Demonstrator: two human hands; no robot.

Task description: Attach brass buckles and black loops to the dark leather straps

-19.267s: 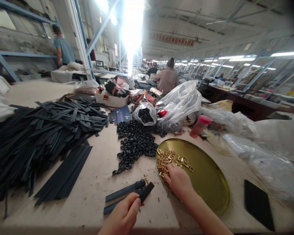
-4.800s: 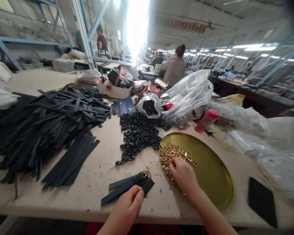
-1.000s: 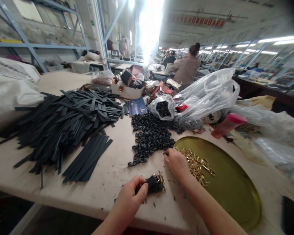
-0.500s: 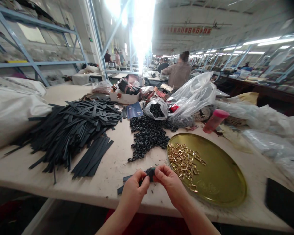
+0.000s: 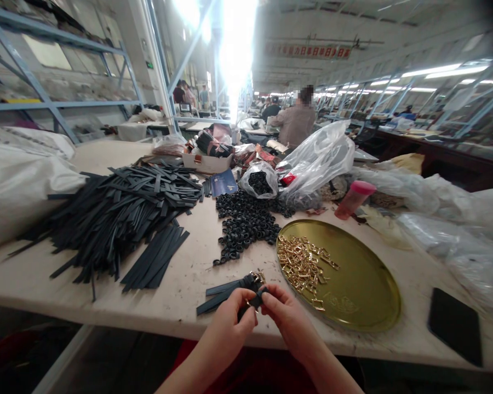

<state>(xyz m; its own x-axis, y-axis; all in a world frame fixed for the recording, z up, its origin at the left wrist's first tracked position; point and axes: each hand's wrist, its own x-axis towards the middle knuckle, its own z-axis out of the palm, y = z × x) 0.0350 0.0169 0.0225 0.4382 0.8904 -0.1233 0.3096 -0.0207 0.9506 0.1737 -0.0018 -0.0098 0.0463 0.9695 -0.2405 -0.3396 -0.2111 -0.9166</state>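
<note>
My left hand (image 5: pixel 232 324) and my right hand (image 5: pixel 285 316) meet at the table's near edge, both pinched on the end of a dark strap (image 5: pixel 252 300) with a small gold buckle. Just beyond them lie finished dark straps with gold buckles (image 5: pixel 230 287) on the table. A round gold tray (image 5: pixel 365 295) to the right holds a heap of gold buckles (image 5: pixel 302 264). A pile of black rubber loops (image 5: pixel 244 224) lies behind the straps.
A large heap of black straps (image 5: pixel 110 216) covers the left of the table, with a white sack (image 5: pixel 20 180) beyond. Plastic bags (image 5: pixel 318 158), a pink bottle (image 5: pixel 353 198) and a cardboard box (image 5: pixel 207 161) crowd the back. A black phone (image 5: pixel 456 325) lies at right. Other people work farther off.
My right hand left the gold tray, passed by the black loops, and joined my left hand on the strap end. Both hands drew slightly nearer the table's edge.
</note>
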